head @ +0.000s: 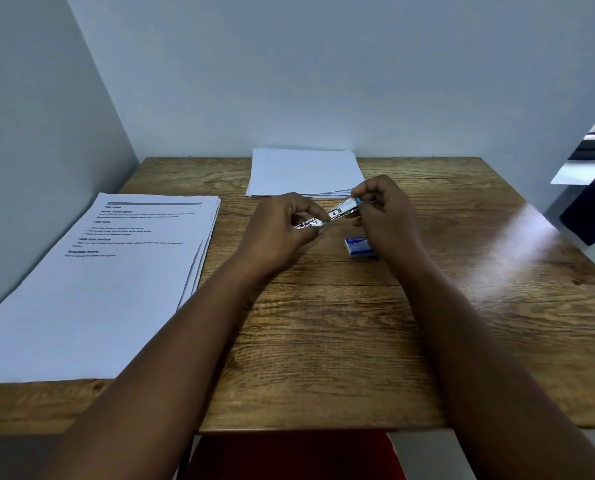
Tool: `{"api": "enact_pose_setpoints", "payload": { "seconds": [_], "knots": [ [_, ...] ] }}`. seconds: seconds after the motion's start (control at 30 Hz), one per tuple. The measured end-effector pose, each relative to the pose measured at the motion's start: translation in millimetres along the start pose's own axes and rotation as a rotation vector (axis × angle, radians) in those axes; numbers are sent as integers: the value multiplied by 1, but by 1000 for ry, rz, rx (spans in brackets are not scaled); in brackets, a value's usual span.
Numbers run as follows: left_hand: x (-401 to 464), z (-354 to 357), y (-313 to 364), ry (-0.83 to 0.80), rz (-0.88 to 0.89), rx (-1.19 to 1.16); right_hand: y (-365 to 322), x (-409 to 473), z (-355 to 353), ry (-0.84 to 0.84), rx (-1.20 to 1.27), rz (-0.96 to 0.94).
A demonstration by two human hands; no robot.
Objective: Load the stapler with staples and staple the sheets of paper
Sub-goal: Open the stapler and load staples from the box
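Two bare forearms reaching forward over the near edge of a wooden table (pixel 323 341). Further in, left hand (pixel 282 223) curled around the lower end of a small metal stapler (pixel 330 213), thumb and fingertips pinching its silver body. Right hand (pixel 382 216) pinching the stapler's upper, blue-tipped end between thumb and forefinger, other fingers curled in. Stapler held slanted above the tabletop, between both hands, apparently pulled apart; whether any staples sit inside cannot be told. Just under the right hand, resting on the wood, a small blue staple box (pixel 360 246). Off to the left, a stack of printed sheets (pixel 116 271) overhanging the near table edge. Farthest back, against the wall, a stack of blank sheets (pixel 303 172).
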State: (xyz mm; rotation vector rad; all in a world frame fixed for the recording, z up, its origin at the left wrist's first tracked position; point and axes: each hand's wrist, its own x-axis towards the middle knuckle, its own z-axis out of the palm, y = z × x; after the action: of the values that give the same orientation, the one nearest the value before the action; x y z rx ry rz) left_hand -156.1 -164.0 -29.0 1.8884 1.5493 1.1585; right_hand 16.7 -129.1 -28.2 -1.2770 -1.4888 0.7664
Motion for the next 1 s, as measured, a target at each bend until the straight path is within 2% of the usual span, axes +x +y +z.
{"api": "enact_pose_setpoints", "payload": {
  "seconds": [0.13, 0.23, 0.4, 0.47, 0.53, 0.67, 1.0],
  "knots": [
    [0, -1, 1, -16, -7, 18, -4, -1, 0, 1, 60, -31],
    [-2, 1, -1, -35, -142, -55, -6, -2, 1, -45, 60, -58],
    [2, -2, -1, -55, -444, -619, -5, 0, -2, -46, 146, -18],
    [6, -6, -2, -64, -487, -829, -3, 1, -3, -40, 219, 49],
    [8, -9, -3, -80, -478, -909, -4, 1, -2, -53, 337, 131],
    [3, -7, -4, -53, -371, -702, -3, 1, -2, -146, 508, 205],
    [3, -5, -5, -65, -312, -463, -5, -1, -4, -289, 489, 182]
  ]
}}
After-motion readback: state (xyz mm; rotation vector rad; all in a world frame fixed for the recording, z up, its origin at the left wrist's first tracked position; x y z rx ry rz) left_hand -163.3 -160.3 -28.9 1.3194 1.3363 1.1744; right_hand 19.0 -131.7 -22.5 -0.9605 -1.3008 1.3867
